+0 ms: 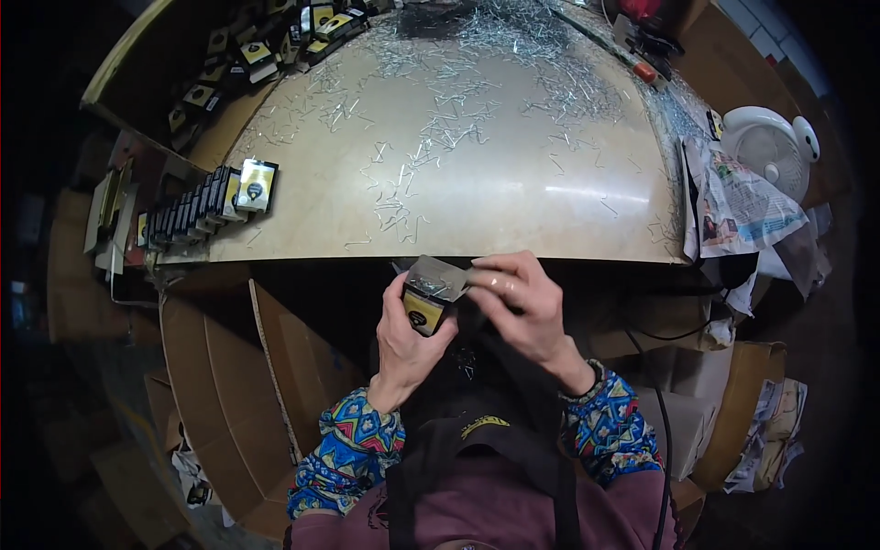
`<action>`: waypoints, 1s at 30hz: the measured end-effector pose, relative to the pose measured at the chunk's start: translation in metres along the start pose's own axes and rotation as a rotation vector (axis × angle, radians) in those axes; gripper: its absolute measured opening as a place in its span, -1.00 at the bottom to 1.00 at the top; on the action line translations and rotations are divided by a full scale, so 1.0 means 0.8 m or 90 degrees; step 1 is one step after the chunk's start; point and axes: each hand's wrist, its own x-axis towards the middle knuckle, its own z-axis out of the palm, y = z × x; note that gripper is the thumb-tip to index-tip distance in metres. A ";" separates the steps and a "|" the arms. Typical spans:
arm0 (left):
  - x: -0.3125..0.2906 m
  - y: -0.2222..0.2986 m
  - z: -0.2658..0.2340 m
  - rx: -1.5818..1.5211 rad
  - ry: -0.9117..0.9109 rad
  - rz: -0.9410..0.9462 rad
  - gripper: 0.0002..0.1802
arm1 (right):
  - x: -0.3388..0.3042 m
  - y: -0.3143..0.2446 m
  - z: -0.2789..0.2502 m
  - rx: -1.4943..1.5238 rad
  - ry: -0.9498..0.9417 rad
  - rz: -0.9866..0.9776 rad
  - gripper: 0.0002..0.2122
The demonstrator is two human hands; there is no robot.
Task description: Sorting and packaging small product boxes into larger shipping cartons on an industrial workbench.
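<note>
In front of my body, just off the table's near edge, my left hand (400,346) is wrapped round a small black and yellow carton (421,315), holding it tilted with its top open. Shiny bits of bent wire (431,287) show inside the carton's mouth. My right hand (524,307) is closed at the carton's right side, its thumb and fingertips pinching the edge of the raised grey flap (446,273). On the table beyond, many loose bent metal wire pieces (403,197) lie scattered, thickest at the far side.
Filled-looking cartons (206,203) stand in a row at the table's left edge. A bin of similar cartons (257,57) is at the far left. A white fan (768,151) and newspaper (747,206) are on the right. Large cardboard boxes (215,385) flank my lap.
</note>
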 end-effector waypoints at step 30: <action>0.015 0.022 -0.016 -0.144 -0.180 -0.168 -0.23 | -0.012 -0.026 0.051 0.275 0.042 0.231 -0.71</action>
